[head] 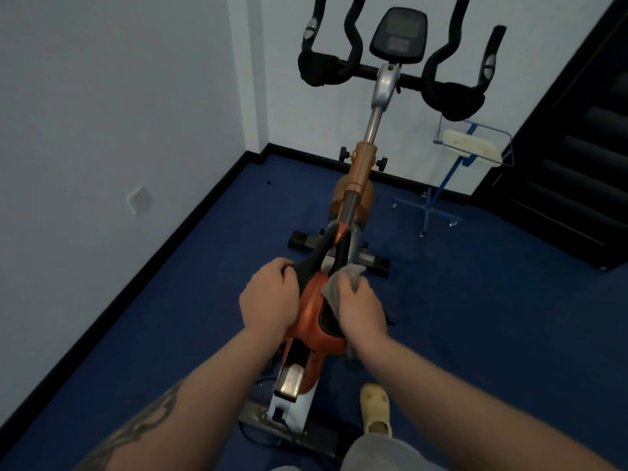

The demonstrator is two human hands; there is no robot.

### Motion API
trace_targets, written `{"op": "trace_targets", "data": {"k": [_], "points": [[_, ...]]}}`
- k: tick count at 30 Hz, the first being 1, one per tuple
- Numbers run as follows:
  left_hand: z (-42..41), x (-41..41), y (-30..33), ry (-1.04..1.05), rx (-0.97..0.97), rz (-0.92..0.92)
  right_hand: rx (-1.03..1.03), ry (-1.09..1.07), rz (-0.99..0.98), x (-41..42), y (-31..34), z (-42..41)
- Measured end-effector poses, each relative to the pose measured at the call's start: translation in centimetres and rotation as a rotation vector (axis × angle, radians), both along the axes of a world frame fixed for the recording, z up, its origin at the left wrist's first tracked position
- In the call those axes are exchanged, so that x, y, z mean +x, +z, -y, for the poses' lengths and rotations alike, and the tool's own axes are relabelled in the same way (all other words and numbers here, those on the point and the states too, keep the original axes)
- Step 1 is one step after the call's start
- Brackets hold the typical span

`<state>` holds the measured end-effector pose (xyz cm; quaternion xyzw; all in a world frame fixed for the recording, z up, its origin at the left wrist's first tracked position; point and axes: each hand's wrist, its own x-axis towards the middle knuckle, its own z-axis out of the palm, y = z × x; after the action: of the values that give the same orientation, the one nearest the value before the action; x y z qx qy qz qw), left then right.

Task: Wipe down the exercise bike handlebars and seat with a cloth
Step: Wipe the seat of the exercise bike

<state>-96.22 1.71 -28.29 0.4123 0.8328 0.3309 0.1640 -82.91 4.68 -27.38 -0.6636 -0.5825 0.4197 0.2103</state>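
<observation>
The exercise bike stands in front of me on blue carpet. Its orange and black seat (314, 300) is just below my hands. My left hand (268, 297) grips the seat's left edge, fingers curled over it. My right hand (362, 309) holds a grey cloth (334, 283) bunched against the seat's right side. The black handlebars (390, 73) with padded elbow rests rise at the far end, with a dark console (398, 35) between them. Neither hand is near the handlebars.
White walls close in on the left and behind the bike. A blue wheeled stand (438, 202) with a wire basket (475, 144) stands at the right, next to a dark staircase (577, 164). My foot in a yellow slipper (375, 409) is beside the bike's rear base.
</observation>
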Motion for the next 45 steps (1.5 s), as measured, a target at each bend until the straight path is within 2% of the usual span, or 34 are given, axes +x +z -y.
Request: {"op": "trace_targets", "data": {"k": [2, 4, 5, 8, 10, 11, 14, 17, 19, 23, 26, 28, 32, 35, 36, 38, 40, 42, 45], "points": [[0.0, 0.0, 0.1, -0.003, 0.006, 0.003, 0.185, -0.044, 0.107, -0.9, -0.7, 3.4], [-0.1, 0.0, 0.1, 0.001, 0.005, -0.001, 0.281, -0.014, 0.134, -1.0, -0.7, 5.7], [-0.1, 0.0, 0.1, 0.004, 0.003, -0.002, 0.255, 0.003, 0.148, -0.8, -0.5, 4.9], [-0.2, 0.0, 0.2, 0.013, -0.006, -0.003, -0.058, 0.062, 0.121, -0.7, 0.5, -1.3], [-0.2, 0.0, 0.2, 0.013, -0.010, -0.001, -0.167, 0.085, 0.096, -1.0, 1.4, -3.5], [-0.2, 0.0, 0.2, 0.012, -0.012, 0.004, -0.147, 0.109, 0.131, -1.3, 1.5, -3.4], [-0.1, 0.1, 0.2, 0.010, -0.012, -0.002, 0.098, 0.227, 0.336, -1.3, 1.0, 0.6], [-0.1, 0.1, 0.3, 0.026, -0.014, -0.016, 0.199, 0.295, 0.392, -1.1, 1.0, 1.6], [-0.3, 0.2, 0.4, 0.031, -0.022, -0.016, 0.160, 0.297, 0.392, -1.7, 1.0, -0.6], [-0.2, 0.3, 0.3, 0.062, -0.032, -0.016, 0.052, 0.242, 0.267, -2.9, 0.3, -4.6], [-0.2, 0.2, 0.3, 0.080, -0.031, 0.003, 0.064, 0.196, 0.189, -3.2, -0.6, -7.1], [-0.2, 0.2, 0.3, 0.092, -0.017, 0.024, 0.128, 0.209, 0.207, -3.7, -1.0, -9.1], [0.1, 0.7, 0.2, 0.204, 0.037, 0.028, 0.361, 0.474, 0.563, -4.6, -0.2, -13.0], [0.4, 1.2, 0.2, 0.367, -0.007, 0.006, 0.639, 0.859, 0.694, -4.7, 0.5, -11.2], [0.3, 1.2, 0.1, 0.418, -0.039, 0.011, 0.729, 1.004, 0.633, -4.4, 0.3, -9.6], [0.1, 1.5, 0.2, 0.513, -0.099, 0.048, 0.775, 1.195, 0.390, -3.2, -0.2, -7.8], [0.0, 1.8, 0.3, 0.588, -0.123, 0.107, 0.773, 1.348, 0.332, -2.5, 0.4, -9.8], [-0.1, 2.2, 0.5, 0.633, -0.132, 0.151, 0.822, 1.405, 0.423, -2.3, 0.8, -13.6], [-0.2, 2.9, 0.5, 0.731, -0.066, 0.214, 0.795, 1.290, 0.598, -2.6, 1.7, -16.5]]}}
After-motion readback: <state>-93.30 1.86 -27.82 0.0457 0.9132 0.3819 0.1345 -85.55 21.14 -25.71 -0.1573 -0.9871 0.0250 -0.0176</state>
